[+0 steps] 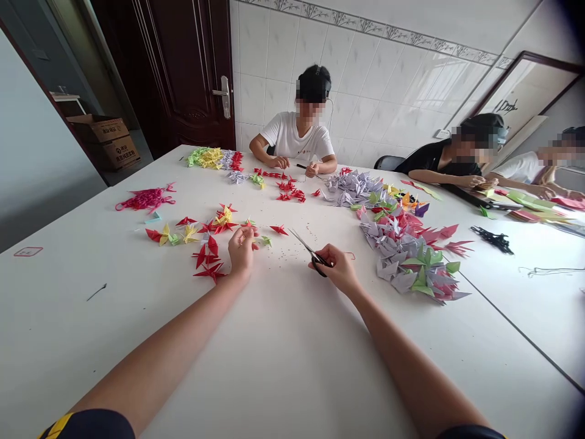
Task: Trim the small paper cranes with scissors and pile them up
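My left hand (242,249) is closed at the fingertips on a small folded paper crane, mostly hidden by the fingers; a bit of red shows above them. A light green paper crane (265,241) lies just beside these fingers. My right hand (338,266) grips the black handles of a pair of scissors (307,245), whose blades point up and to the left, slightly parted. Between the hands, a red paper crane (278,230) and tiny dark clippings are on the table. Left of my left hand lie several red cranes (208,259), with yellow and green ones (173,236) behind.
A large pile of paper cranes (406,244) sits right of my right hand. A pink tangle (145,199) and a black tie (96,292) lie on the left. Across the white table (274,366) one person (299,137) handles cranes; two more people work at right.
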A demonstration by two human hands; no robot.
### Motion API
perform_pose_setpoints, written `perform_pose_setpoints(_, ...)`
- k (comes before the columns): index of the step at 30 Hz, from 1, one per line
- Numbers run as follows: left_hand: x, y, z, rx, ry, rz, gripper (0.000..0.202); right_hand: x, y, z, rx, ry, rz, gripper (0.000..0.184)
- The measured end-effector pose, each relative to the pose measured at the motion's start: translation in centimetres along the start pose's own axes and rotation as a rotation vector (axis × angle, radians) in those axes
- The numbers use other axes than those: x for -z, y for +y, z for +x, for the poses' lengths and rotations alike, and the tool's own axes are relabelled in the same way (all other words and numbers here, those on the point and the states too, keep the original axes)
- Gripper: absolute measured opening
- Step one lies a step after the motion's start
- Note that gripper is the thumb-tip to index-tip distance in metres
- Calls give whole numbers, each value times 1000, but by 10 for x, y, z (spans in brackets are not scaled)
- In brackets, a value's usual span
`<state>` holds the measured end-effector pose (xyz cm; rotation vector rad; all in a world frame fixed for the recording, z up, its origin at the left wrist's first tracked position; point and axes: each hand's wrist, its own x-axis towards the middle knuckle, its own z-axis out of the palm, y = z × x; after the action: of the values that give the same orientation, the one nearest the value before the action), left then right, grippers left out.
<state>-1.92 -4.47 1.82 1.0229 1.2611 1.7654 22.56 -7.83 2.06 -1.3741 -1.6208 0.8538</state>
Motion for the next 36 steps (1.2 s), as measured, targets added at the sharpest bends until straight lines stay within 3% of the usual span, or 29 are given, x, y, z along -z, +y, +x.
perform_pose_setpoints(8, 0, -8, 4, 6, -11, 25, 24, -6, 8, 2, -19, 143, -288, 22)
perform_pose_setpoints(12, 1, -10, 5, 2, -18, 40, 25, -3, 0, 6, -50, 120, -342, 22)
perform_pose_setpoints(16, 2, -10, 4, 6, -15, 62, 23, -1, -20, 16, 36, 83, -572, 19)
perform_pose_setpoints(19, 3, -7, 2, 30, -12, 55, 21, 3, -41, 31, 169, 5, -784, 18)
perform_pose_setpoints(23, 2, -3, 1, 86, -16, 43, 17, 18, -72, 62, 494, -159, -1044, 24)
perform_pose_setpoints(25, 3, -2, 1, 102, -25, 42, 17, 26, -86, 80, 592, -225, -1111, 24)
perform_pose_setpoints(29, 4, -2, 1, 98, -30, 54, 18, 33, -103, 108, 683, -334, -1233, 28)
perform_pose_setpoints(36, 4, -7, 4, 73, -22, 23, 18, 24, -111, 132, 736, -450, -1276, 21)
